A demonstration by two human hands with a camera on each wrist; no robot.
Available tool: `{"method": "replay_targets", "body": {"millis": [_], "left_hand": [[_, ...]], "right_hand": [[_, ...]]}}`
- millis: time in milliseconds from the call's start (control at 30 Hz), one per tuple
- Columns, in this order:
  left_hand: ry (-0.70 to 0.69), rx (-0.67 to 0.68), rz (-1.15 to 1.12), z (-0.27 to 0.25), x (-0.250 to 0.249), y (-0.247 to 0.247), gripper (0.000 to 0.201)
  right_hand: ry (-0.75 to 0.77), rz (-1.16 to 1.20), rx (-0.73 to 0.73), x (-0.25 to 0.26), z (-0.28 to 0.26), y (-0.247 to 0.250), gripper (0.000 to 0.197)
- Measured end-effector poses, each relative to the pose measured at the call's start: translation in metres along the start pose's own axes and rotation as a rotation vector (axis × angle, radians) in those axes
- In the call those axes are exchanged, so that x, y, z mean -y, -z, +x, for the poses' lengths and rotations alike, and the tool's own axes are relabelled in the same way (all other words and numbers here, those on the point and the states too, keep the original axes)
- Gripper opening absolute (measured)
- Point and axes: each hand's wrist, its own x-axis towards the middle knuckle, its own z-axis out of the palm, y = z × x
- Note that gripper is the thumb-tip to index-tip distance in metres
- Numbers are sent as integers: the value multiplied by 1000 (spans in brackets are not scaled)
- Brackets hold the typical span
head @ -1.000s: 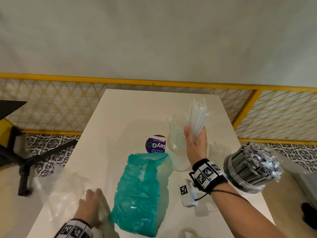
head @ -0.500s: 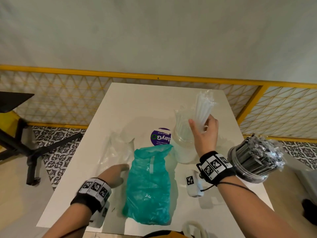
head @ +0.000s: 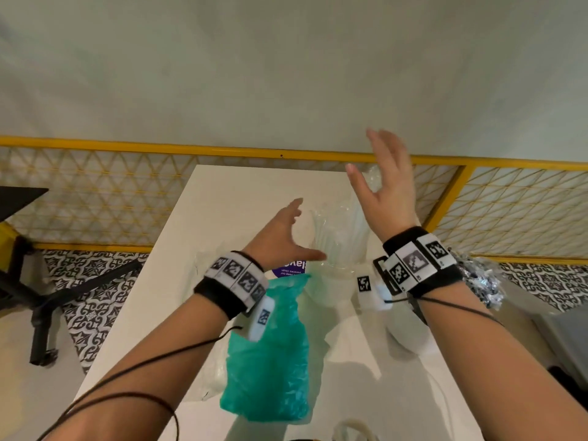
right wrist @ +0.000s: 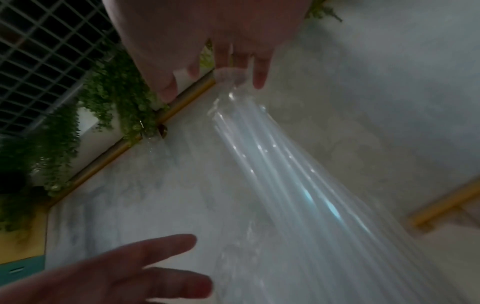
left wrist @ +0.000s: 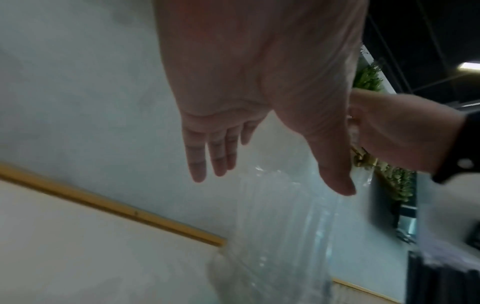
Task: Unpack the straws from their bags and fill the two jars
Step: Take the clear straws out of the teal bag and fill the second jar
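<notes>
Both hands raised over white worktop (head: 222, 198), fingers spread, holding nothing. Left hand (head: 280, 240) just left of clear straws (head: 340, 230), thumb pointing toward them. Right hand (head: 386, 186) higher, above and right of bundle; fingertips (right wrist: 259, 80) near straw tops, contact unclear. Clear straws stand in clear jar (head: 334, 278) mid-worktop. Second jar at right, behind right wrist, mostly hidden, packed with wrapped dark straws (head: 483, 281). Teal bag (head: 273, 370) lies crumpled near front edge.

I log a white table (head: 222, 198) bearing a teal bag (head: 270, 361), a purple sticker (head: 291, 270), a clear-straw jar (head: 337, 265) and a dark-straw jar (head: 477, 281).
</notes>
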Motion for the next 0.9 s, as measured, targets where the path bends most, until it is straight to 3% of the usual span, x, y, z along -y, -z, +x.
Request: {"method": "replay_targets", "body": {"millis": [67, 167, 300, 367, 500, 600, 700, 800, 900], "left_hand": [[21, 59, -58, 13, -9, -20, 134], [102, 63, -164, 26, -4, -46, 149], [139, 92, -179, 32, 11, -67, 156], [126, 91, -197, 34, 16, -70, 151], [9, 72, -288, 36, 18, -72, 115], [-32, 59, -304, 35, 14, -71, 105], [-46, 36, -218, 34, 11, -69, 100], [-57, 69, -243, 36, 16, -70, 98], [-75, 127, -160, 39, 16, -69, 91]], "right_hand": [[4, -83, 168, -5, 10, -9, 45], [-120, -127, 375, -23, -3, -28, 53], [-171, -138, 427, -42, -51, -42, 53], [-161, -174, 454, -42, -64, -41, 59], [-225, -297, 660, -36, -57, -33, 91], [-254, -275, 661, -36, -42, -35, 93], [-271, -230, 668, -35, -41, -41, 69], [-259, -219, 542, -31, -49, -43, 49], [-264, -233, 424, -25, -54, -40, 45]]}}
